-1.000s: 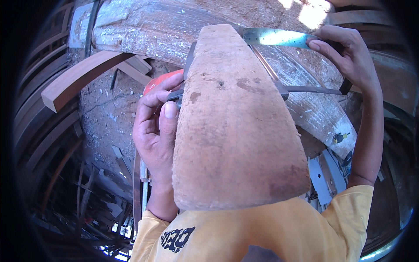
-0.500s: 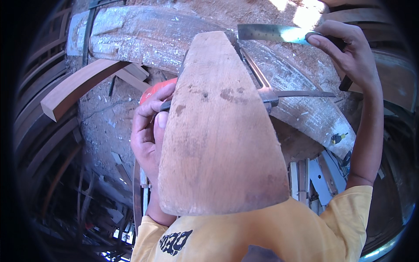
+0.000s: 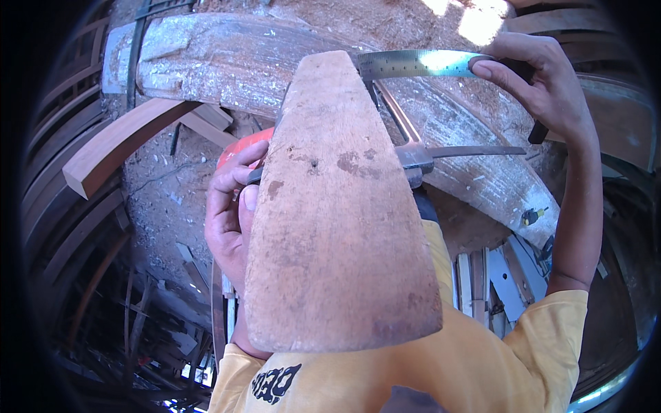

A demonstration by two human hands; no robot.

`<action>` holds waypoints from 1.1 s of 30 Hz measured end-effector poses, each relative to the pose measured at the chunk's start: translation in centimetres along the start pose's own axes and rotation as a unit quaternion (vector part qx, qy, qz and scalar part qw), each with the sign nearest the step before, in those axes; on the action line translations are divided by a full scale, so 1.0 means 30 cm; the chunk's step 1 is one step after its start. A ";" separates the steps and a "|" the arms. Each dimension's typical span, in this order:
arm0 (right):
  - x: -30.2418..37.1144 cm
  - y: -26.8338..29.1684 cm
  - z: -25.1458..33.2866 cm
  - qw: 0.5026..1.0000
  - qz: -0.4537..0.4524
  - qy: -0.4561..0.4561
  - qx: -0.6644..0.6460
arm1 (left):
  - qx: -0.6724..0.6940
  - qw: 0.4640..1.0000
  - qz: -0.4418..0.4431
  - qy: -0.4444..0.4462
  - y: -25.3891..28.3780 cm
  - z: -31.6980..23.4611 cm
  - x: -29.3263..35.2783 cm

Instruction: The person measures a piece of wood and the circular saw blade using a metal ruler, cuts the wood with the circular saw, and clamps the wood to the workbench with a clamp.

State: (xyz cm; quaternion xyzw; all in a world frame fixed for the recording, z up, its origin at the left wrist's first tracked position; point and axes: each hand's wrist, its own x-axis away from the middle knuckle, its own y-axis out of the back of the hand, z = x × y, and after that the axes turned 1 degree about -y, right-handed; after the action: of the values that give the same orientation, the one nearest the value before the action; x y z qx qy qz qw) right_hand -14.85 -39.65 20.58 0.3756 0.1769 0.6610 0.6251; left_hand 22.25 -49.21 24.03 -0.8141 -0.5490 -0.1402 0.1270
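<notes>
1. Shifted slightly leftward since half a second ago is the wooden board (image 3: 337, 227); the steel ruler (image 3: 416, 64), then clear of it, is now brought to its narrow end.
2. By size, the weathered timber (image 3: 200, 51) is ranked first; it is stretched across the ground beyond the board.
3. Before the chest, over the yellow shirt (image 3: 413, 365), the board is placed between both hands. Its long axis is pointed away from the body, leaned a little left at the far end; the wide end is kept nearest. What it is borne by is hidden.
4. Beneath its right edge a dark metal fitting (image 3: 413, 165), perhaps a clamp, is partly covered.
5. By the left hand (image 3: 231, 199), fingers curled and thumb beside the board's edge, a dark metal piece (image 3: 255, 176) is gripped, apparently for steadying.
6. By the right hand (image 3: 540, 82), the ruler's outer end is pinched between thumb and forefinger, probably so its markings are left uncovered; it is laid crosswise. Whether the board is actually touched cannot be told.
</notes>
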 end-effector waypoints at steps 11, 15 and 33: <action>0.015 -0.003 -0.013 1.000 0.005 0.016 0.004 | 0.021 1.000 -0.014 -0.001 -0.027 -0.029 0.001; 0.028 0.004 -0.007 1.000 -0.004 0.026 -0.003 | 0.028 1.000 -0.009 0.004 0.020 0.026 0.001; 0.063 0.035 0.050 0.999 -0.002 0.033 0.003 | 0.027 0.999 0.027 0.027 0.138 0.095 -0.061</action>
State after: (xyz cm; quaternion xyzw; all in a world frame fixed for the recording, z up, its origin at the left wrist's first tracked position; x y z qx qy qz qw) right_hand -14.39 -38.36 22.81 0.3548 0.2005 0.6712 0.6192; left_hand 25.69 -51.28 20.49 -0.8208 -0.5270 -0.1435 0.1672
